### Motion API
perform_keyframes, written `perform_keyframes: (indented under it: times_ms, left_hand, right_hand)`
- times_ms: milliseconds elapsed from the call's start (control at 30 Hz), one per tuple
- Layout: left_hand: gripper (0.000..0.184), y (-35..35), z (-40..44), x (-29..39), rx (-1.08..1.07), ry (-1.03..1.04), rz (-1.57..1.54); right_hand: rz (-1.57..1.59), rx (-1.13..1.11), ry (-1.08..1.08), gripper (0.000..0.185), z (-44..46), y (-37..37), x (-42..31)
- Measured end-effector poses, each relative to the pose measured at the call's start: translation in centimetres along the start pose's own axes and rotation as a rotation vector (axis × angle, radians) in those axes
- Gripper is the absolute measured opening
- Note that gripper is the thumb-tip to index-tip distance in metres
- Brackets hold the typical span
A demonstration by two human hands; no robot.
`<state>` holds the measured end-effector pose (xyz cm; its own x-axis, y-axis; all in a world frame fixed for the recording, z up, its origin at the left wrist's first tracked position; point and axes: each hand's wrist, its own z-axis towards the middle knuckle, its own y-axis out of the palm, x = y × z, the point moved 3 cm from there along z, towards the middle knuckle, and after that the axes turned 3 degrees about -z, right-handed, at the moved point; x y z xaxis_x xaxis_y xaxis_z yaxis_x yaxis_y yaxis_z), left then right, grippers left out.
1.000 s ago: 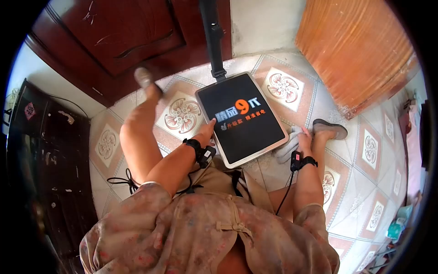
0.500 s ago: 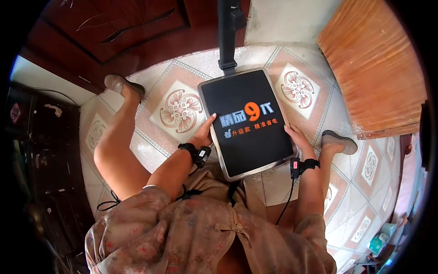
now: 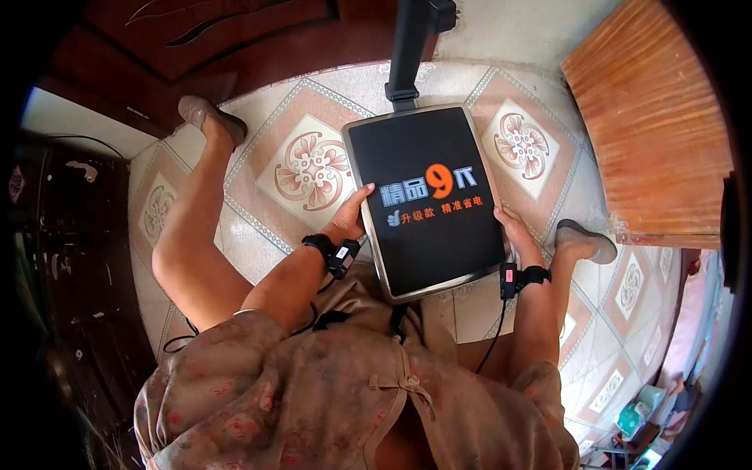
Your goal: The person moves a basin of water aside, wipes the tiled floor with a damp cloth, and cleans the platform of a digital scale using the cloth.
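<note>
A black platform scale (image 3: 431,251) with a metal rim and printed orange and white characters lies between my legs, tilted slightly. My left hand (image 3: 352,213) grips its left edge, thumb on the rim and fingers hidden beneath. On the opposite edge, my right hand (image 3: 517,235) holds the rim in the same way, with its fingers mostly out of sight. A black post (image 3: 407,55) rises from the far end of the scale. Each wrist carries a strapped black device.
Behind the post stands a dark red door (image 3: 258,47). An orange-brown wooden panel (image 3: 650,133) is at the upper right, and a dark cabinet (image 3: 78,258) at the left. Patterned tiles (image 3: 309,168) cover the floor. Assorted items, one green (image 3: 629,421), lie at the lower right.
My right hand has let go of a grey-white cloth-like thing and taken the scale's right edge. The scale has shifted slightly in view. My left leg has swung outward to the left.
</note>
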<state>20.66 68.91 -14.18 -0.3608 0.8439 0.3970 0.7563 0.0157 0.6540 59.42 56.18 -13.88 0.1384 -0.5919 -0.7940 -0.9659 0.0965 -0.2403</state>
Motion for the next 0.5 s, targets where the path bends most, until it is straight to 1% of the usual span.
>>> perform_keyframes:
  times_ms: [33, 67, 100, 200, 267, 300, 367, 400, 433, 467, 500]
  left_hand:
    - [0.049, -0.1, -0.4, 0.2, -0.010, 0.022, -0.014]
    - [0.046, -0.4, -0.5, 0.6, 0.001, -0.003, -0.038]
    - [0.047, -0.7, -0.9, 0.9, -0.022, 0.011, -0.019]
    - [0.051, -2.1, -1.8, 1.8, 0.021, 0.051, 0.001]
    - [0.052, -3.4, -2.3, 2.4, 0.038, 0.051, 0.012]
    - [0.053, -3.6, -2.9, 2.8, 0.038, 0.089, 0.005]
    - [0.053, -5.0, -3.3, 3.7, 0.039, 0.125, -0.011]
    - [0.054, -5.9, -3.5, 4.2, 0.051, 0.148, 0.000]
    - [0.057, -7.1, -2.8, 4.2, 0.060, 0.119, -0.019]
    - [0.060, -8.0, -3.2, 4.9, 0.075, 0.128, -0.015]
    - [0.063, -8.8, -3.4, 5.4, 0.087, 0.135, -0.011]
  right_hand:
    - [-0.018, 0.004, 0.009, 0.050, -0.2, 0.6, -0.2]
    - [-0.036, 0.008, 0.016, 0.049, -0.5, 1.0, -0.7]
    - [-0.056, 0.007, -0.004, 0.049, -0.4, 1.4, -1.0]
    - [-0.159, 0.026, -0.080, 0.048, 1.1, 2.9, 0.1]
    - [-0.164, 0.014, -0.077, 0.049, 1.0, 4.5, -0.9]
    - [-0.164, 0.008, -0.072, 0.050, 1.0, 5.3, -1.3]
    - [-0.296, 0.007, -0.088, 0.053, 0.7, 6.9, -3.0]
    - [-0.335, 0.009, -0.108, 0.054, 1.2, 7.9, -3.2]
    - [-0.368, 0.006, -0.125, 0.055, 1.9, 8.1, -2.9]
    - [-0.389, -0.011, -0.100, 0.056, 0.5, 9.2, -5.5]
    - [-0.449, 0.005, -0.136, 0.056, 0.2, 10.2, -6.5]
